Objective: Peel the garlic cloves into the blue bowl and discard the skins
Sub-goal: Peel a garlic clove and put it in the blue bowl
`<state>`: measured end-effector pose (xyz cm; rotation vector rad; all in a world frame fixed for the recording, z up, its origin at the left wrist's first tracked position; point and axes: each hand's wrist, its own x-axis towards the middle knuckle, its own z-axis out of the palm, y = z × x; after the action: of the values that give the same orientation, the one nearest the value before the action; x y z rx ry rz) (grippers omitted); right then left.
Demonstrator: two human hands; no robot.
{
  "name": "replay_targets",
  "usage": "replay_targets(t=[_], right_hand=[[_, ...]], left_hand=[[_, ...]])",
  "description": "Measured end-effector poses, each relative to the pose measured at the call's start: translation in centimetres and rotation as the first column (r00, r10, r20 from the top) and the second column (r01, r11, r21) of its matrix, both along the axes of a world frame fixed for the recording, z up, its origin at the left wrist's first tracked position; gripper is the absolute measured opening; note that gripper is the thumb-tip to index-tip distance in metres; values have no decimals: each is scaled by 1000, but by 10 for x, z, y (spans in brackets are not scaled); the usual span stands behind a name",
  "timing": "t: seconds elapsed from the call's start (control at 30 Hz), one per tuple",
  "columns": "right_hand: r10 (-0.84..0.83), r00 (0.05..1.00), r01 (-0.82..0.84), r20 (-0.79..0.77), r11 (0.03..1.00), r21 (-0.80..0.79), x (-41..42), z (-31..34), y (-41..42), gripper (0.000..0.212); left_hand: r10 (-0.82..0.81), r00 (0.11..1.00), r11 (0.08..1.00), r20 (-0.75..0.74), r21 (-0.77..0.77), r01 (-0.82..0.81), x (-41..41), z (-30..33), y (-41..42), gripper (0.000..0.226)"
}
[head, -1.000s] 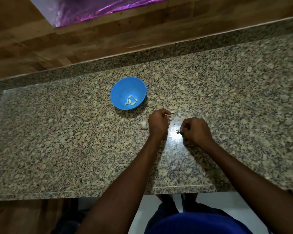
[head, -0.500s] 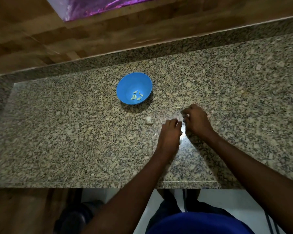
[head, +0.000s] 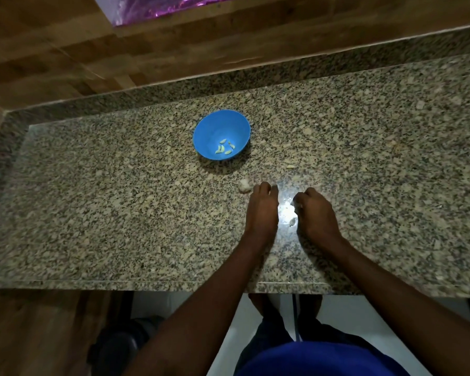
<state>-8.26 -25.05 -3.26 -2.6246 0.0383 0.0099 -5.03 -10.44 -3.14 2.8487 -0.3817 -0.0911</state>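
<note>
Left hand has slid toward the garlic piece, fingers straight, flat on the table. Right hand grip curled, pinching a skin scrap. Peeled cloves in blue bowl.

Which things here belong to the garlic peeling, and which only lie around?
Job: blue bowl with peeled cloves; garlic piece near left hand; skin scrap by right hand.
Around: purple foil; wooden wall.
</note>
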Motion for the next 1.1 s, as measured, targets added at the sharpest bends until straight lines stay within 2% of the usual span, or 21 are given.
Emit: replay_targets(t=[0.1, 0.2, 0.27, 0.3, 0.33, 0.43, 0.53, 0.63, 0.73, 0.87, 1.1], right_hand=[[-33, 999, 33, -14, 999, 0, 0, 0, 6, 24], [-64, 998, 65, -24, 997, 43, 4, 4, 5, 20], [-73, 997, 74, -19, 992, 102, 5, 7, 1, 16], [-68, 997, 71, -24, 990, 119, 5, 8, -1, 15], [-58, 998, 61, -33, 991, 119, 5, 8, -3, 14], [18, 997, -12, -80, 997, 80, 3, 8, -3, 5], [75, 990, -67, -118, 995, 72, -3, 7, 3, 23], [56, 998, -54, -36, 996, 70, -8, 1, 10, 12], [42, 999, -43, 21, 997, 67, -9, -3, 12, 18], [-12, 999, 8, 30, 994, 109, -7, 1, 12, 19], [-89, 995, 93, -39, 985, 143, -7, 1, 9, 11]], left_hand=[[-29, 999, 999, 36, -19, 29, -12, -1, 5, 28], [50, 998, 997, 35, -58, -48, -10, 4, 11, 11], [72, 997, 985, 2, -158, -70, -7, 10, 14, 15], [39, 999, 989, 11, -143, -37, -7, 11, 16, 16], [31, 999, 991, 13, -129, -29, -9, 13, 19, 17], [54, 997, 972, -49, -227, -63, -13, 8, 22, 12], [21, 993, 938, -113, -342, -58, -22, 10, 16, 19], [8, 992, 919, -124, -390, -56, -24, 9, 10, 20], [9, 996, 951, -91, -309, -37, -24, 8, 2, 15], [79, 993, 932, -87, -347, -104, -26, 4, -2, 11], [250, 962, 835, -112, -478, -273, -7, 12, 11, 30]])
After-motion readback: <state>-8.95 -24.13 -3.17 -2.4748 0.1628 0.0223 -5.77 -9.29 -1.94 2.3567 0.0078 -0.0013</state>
